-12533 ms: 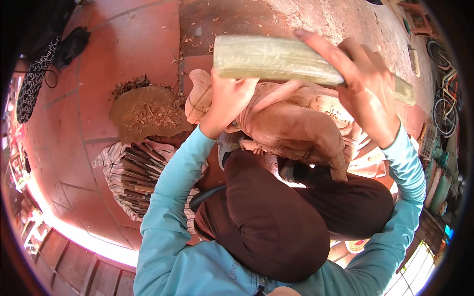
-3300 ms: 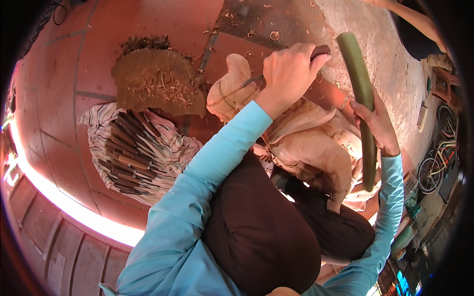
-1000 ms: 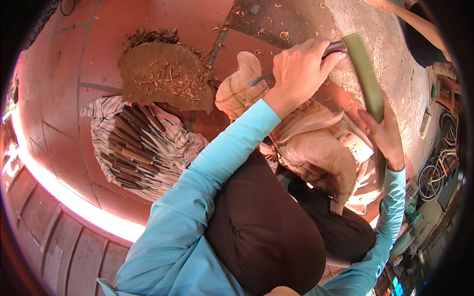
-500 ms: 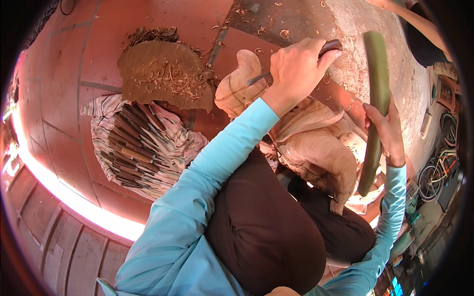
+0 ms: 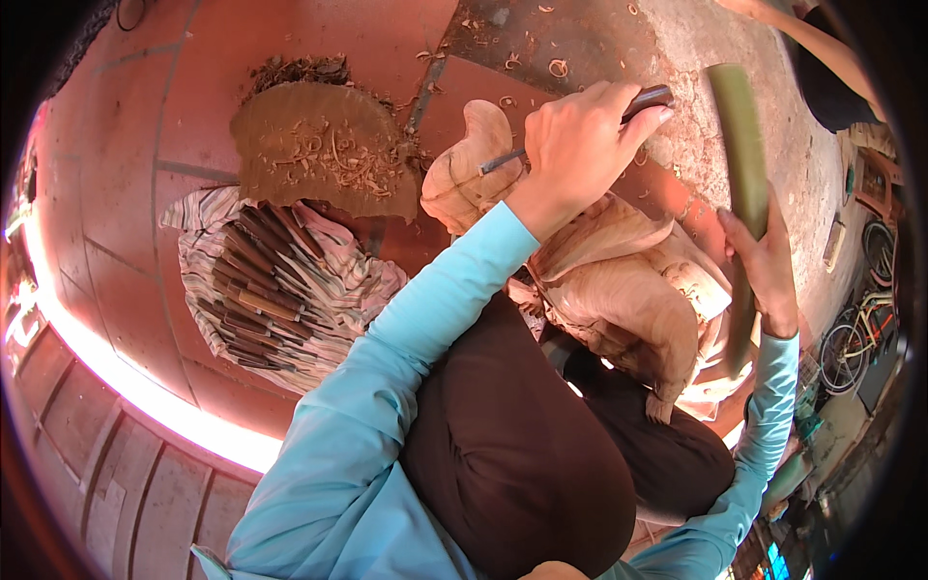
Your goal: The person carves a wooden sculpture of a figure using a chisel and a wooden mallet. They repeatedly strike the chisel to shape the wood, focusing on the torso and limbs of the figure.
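A wood chisel is in my left hand; its dark handle pokes out past my thumb and its metal tip points left, over a pale wood carving with rounded, flowing forms. Whether the tip touches the wood I cannot tell. My right hand is wrapped round a long greenish wooden mallet, held upright to the right of the chisel handle, with a gap between them. The carving stands in front of my bent legs, its middle partly covered by my left hand and forearm.
On the left, a striped cloth bears several dark-handled carving tools. Behind it lies a brown slab strewn with wood shavings. Another person's arm shows at the upper right, and a bicycle stands at far right.
The mallet has shifted slightly, its lower end swinging right, and is a little blurred. My right hand has dropped slightly. The chisel has moved a touch left and down with my left hand.
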Available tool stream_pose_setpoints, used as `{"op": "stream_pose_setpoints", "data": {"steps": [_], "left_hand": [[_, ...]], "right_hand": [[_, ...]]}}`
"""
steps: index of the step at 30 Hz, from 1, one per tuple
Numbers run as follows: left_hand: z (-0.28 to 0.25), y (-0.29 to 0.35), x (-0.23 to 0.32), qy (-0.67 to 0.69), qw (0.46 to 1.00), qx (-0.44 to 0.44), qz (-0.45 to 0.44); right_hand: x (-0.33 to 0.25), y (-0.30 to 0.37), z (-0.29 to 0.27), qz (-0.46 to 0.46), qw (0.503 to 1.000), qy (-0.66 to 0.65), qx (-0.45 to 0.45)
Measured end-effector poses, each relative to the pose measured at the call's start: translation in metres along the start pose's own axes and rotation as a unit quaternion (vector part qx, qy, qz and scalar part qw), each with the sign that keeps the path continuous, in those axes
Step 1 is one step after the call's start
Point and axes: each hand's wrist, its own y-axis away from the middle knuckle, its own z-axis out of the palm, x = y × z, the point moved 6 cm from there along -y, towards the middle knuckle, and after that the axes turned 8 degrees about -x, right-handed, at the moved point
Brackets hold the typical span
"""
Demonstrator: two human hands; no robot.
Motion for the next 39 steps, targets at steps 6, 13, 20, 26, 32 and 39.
{"op": "stream_pose_setpoints", "data": {"steps": [6, 13, 20, 26, 32, 39], "left_hand": [[0.0, 0.005, 0.001, 0.008, 1.0, 0.021, 0.01], [-0.005, 0.003, 0.005, 0.011, 1.0, 0.002, 0.008], [-0.004, 0.009, 0.02, -0.022, 0.999, -0.019, 0.037], [-0.003, 0.001, 0.008, -0.004, 1.0, -0.012, 0.023], [-0.01, 0.007, 0.008, 0.05, 0.998, 0.024, 0.034], [-0.016, 0.007, 0.009, 0.061, 0.997, 0.034, 0.037]], "right_hand": [[-0.014, 0.002, -0.001, -0.17, 0.969, 0.178, -0.01], [-0.024, 0.007, 0.005, -0.068, 0.988, 0.135, -0.031], [-0.013, 0.007, 0.002, 0.006, 0.999, -0.022, -0.024], [-0.025, 0.008, 0.0, -0.021, 1.0, 0.015, 0.001], [-0.033, 0.01, 0.011, -0.187, 0.962, 0.194, 0.036], [-0.015, 0.006, -0.005, -0.025, 0.991, 0.13, 0.01]]}}
